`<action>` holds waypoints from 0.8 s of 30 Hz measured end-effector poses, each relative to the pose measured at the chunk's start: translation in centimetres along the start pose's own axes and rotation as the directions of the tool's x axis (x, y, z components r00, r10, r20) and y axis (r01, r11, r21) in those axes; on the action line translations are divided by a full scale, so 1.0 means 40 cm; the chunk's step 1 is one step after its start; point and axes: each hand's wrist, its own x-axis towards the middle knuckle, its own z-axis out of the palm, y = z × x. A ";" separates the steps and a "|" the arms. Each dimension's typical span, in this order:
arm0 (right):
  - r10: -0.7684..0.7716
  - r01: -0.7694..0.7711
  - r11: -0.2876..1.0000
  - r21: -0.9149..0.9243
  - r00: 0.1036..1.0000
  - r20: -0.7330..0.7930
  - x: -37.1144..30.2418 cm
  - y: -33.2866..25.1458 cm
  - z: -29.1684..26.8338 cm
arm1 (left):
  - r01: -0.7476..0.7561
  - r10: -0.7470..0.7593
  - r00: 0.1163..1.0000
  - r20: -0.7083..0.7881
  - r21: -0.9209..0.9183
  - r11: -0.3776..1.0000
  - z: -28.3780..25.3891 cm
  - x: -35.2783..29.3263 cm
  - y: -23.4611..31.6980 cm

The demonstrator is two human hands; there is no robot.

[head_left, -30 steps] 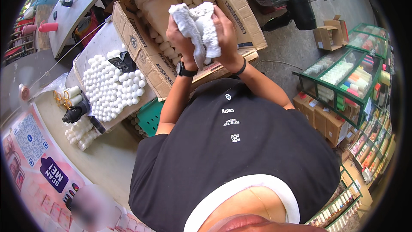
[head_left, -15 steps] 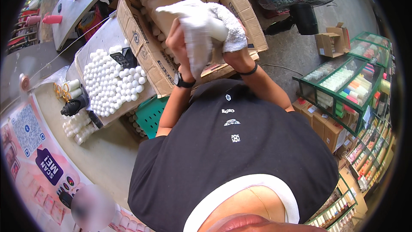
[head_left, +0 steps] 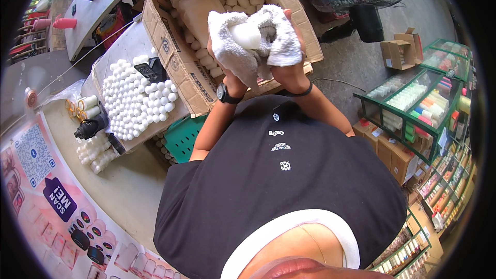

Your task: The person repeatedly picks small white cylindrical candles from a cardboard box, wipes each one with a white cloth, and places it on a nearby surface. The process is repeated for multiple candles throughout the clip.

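Note:
Over the open cardboard box (head_left: 178, 75), my two hands hold a white terry cloth (head_left: 285, 46) wrapped partly round a smooth white candle (head_left: 245, 35). My left hand (head_left: 235, 86) is closed under the cloth's left part, its fingers mostly covered. The right part is gripped by my right hand (head_left: 291, 76), with fingers showing along its outer edge. The candle's rounded side faces up between the folds. Below, several more white candles (head_left: 243, 1) lie in the box beside a brownish paper-like packet (head_left: 199, 13).
Rows of white candles (head_left: 137, 106) stand on the table to the left, near a black device (head_left: 150, 70) and a black power tool (head_left: 92, 126). A green basket (head_left: 183, 139) sits below. To the right are a black fan (head_left: 361, 5) and green-framed display cases (head_left: 408, 103).
My hands have turned and spread the cloth, which was blurred by motion before. The candle now shows its rounded side, and my left hand is more covered by cloth.

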 end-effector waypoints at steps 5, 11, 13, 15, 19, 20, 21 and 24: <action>0.355 -0.371 0.882 0.292 0.929 0.108 0.011 -0.064 0.006 | 0.140 -0.130 0.987 0.091 -0.115 0.983 -0.025 0.002 0.029; 0.251 -0.353 0.851 0.389 0.924 0.290 -0.017 -0.139 0.009 | 0.140 -0.130 0.985 0.115 -0.091 0.986 -0.026 0.017 0.058; 0.300 -0.378 0.852 0.362 0.919 0.254 -0.014 -0.149 0.003 | 0.141 -0.131 0.984 0.125 -0.075 0.987 -0.021 0.020 0.060; 0.243 -0.317 0.917 0.241 0.926 0.290 -0.022 -0.162 0.003 | 0.143 -0.135 0.982 0.132 -0.056 0.988 -0.016 0.020 0.063; 0.266 -0.375 0.867 0.328 0.905 0.333 -0.010 -0.172 0.003 | 0.144 -0.141 0.978 0.151 -0.008 0.989 -0.007 0.017 0.070; 0.336 -0.407 0.861 0.307 0.906 0.258 -0.008 -0.180 0.013 | 0.143 -0.142 0.977 0.158 0.005 0.990 -0.006 0.018 0.072; 0.287 -0.339 0.913 0.228 0.929 0.234 -0.011 -0.175 0.016 | 0.140 -0.142 0.977 0.162 0.023 0.990 -0.003 0.017 0.076; -0.039 0.087 0.974 -0.211 0.974 0.225 -0.018 -0.141 0.028 | 0.117 -0.133 0.976 0.173 0.101 0.988 0.010 0.011 0.092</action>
